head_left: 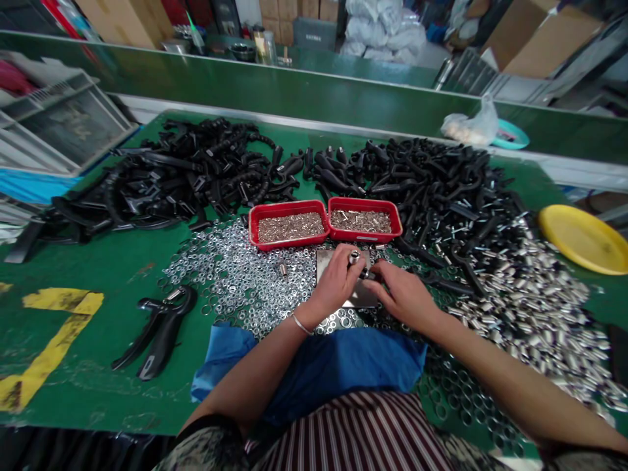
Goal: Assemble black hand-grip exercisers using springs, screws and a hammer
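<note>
My left hand [337,280] is closed over a metal plate [322,261], with a shiny metal cylinder [354,257] showing upright at its fingertips. Just beside it, my right hand [403,293] has its fingers bent together at a small dark piece [367,275] below the cylinder; most of that piece is hidden. Beyond the hands stand two red trays, the left tray [252,229] and the right tray [366,237], both holding tiny metal parts. Loose metal rings [235,275] spread to the left of my hands. Shiny metal sleeves [544,314] are heaped to the right.
A black hand grip with a spring [164,330] lies at left. Black handles form a left pile [196,170] and a right pile [426,176]. A yellow plate [583,239] sits at far right, a grey crate [73,124] at far left. Blue cloth [343,366] covers the near edge.
</note>
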{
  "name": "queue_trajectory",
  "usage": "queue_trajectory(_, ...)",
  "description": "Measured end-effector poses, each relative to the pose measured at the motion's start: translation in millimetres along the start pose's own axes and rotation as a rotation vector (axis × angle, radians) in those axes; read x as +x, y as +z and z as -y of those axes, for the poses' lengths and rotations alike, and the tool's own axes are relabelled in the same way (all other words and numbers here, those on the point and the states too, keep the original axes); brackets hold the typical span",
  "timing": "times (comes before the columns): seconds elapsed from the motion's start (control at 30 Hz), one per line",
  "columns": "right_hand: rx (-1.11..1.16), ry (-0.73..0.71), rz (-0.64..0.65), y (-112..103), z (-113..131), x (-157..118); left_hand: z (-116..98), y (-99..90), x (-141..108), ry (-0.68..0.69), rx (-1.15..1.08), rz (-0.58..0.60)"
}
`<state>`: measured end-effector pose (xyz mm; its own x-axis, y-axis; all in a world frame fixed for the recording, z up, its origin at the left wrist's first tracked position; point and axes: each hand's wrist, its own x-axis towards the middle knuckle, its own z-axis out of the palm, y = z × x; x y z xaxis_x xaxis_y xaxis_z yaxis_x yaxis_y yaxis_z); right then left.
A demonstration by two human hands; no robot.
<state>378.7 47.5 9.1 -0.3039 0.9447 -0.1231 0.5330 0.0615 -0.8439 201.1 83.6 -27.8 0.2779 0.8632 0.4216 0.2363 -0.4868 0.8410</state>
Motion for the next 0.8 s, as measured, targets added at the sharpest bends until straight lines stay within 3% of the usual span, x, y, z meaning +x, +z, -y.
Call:
queue_trajectory(0.07,-0.042,0.003,-0.010,0,0,0,1,0.6,-1,0.035,-0.006,-0.001)
queue_trajectory(0.17,0.008,0.048,0.110,2,1,-1,0,-1.0,-2,0.088,-0.002,0.022)
queue_trajectory(0.27,0.012,0.020,0.044,4,0,-5,-3,-3.1,-2,0.065,0.030,0.029)
queue_trajectory(0.33,0.087,0.050,0.121,5,-3,-7,-4,-2.2,1,0.047,0.087,0.068)
queue_trajectory(0.43,0.046,0.085,0.243,6,-13,-10,1,5.5,6,0.001,0.315,0.255)
queue_trajectory(0.57,-0.300,0.039,0.067,-6,-29,-22,14,18.1,13,-0.052,0.677,0.553)
queue_trajectory(0.7,-0.306,0.021,0.031,-30,-51,-55,18,11.2,38,0.001,0.675,0.502)
queue_trajectory(0.8,-0.329,0.062,-0.011,-44,-71,-84,24,1.5,85,0.014,0.714,0.401)
